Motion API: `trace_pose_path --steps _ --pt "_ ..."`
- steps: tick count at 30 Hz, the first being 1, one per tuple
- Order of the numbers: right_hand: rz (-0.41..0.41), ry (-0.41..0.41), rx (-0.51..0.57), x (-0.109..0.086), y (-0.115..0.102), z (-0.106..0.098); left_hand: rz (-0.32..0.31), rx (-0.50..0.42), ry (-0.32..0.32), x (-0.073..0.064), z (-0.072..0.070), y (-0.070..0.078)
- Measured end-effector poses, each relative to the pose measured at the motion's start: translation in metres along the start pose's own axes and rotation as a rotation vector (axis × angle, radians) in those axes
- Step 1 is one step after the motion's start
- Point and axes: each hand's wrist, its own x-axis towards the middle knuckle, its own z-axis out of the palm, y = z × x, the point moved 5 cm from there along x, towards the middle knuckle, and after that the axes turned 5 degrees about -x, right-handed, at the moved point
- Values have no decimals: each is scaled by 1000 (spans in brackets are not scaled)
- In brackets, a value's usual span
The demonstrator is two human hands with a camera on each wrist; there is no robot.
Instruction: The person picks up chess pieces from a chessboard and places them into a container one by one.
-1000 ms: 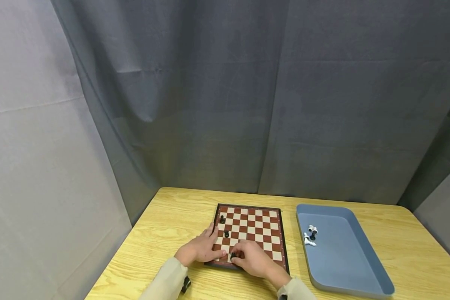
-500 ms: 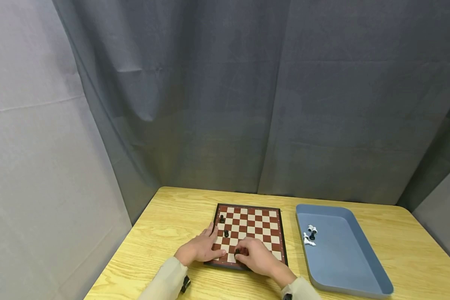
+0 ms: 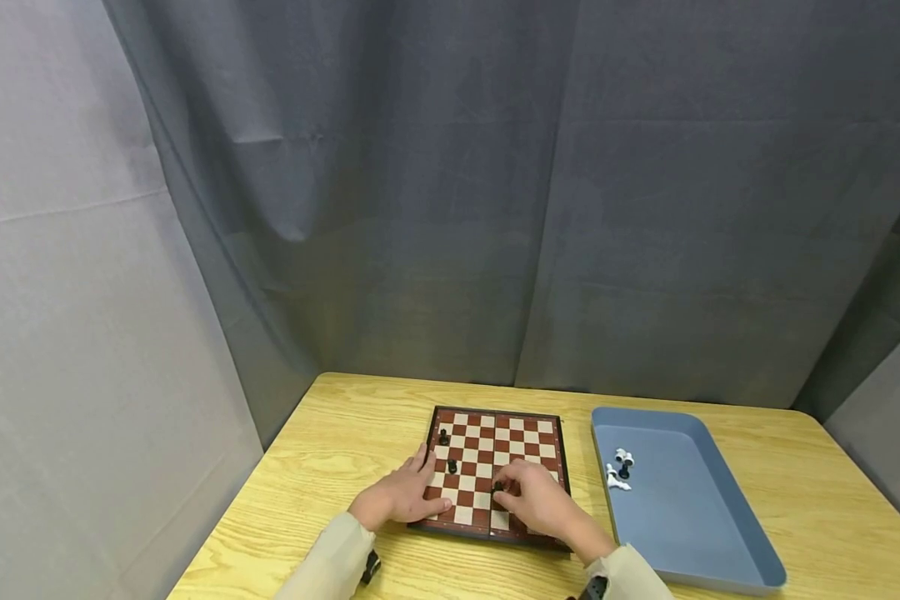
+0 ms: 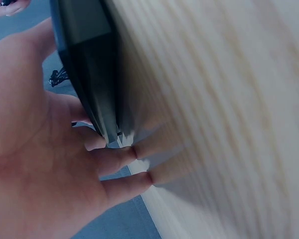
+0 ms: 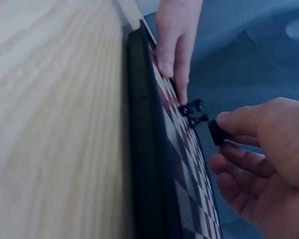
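Note:
On the wooden table lies a red-and-cream chessboard (image 3: 521, 435) with a dark frame. My right hand (image 3: 542, 502) pinches a small black chess piece (image 5: 218, 133) between thumb and fingertips. In the right wrist view that piece hangs just off the board's face; the fingers cover part of it. My left hand (image 3: 402, 493) rests at the board's left edge, fingers straight along it and thumb over the near left corner. From the left wrist view, its fingers reach past the dark side of the board (image 4: 92, 64). Two black chess pieces stand on the left squares, one farther back (image 3: 444, 437) and one nearer (image 3: 452, 467).
A blue-grey tray (image 3: 708, 517) stands right of the board, its raised wall beside my right forearm. Several white chess pieces (image 3: 617, 482) and a black one (image 3: 625, 471) lie at its left side. A grey curtain (image 3: 435, 250) hangs behind the table.
My right hand has moved right and away from me across the board, carrying the black chess piece from the near left squares to about the middle fold. My left hand has stayed put.

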Motion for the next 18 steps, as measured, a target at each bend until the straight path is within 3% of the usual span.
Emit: trace_pose_path --steps 13,18 --pt "26 105 -56 -8 23 -31 -2 -2 3 0 1 -1" --pt "90 131 -62 -15 36 -45 -6 -8 -5 0 1 -1"
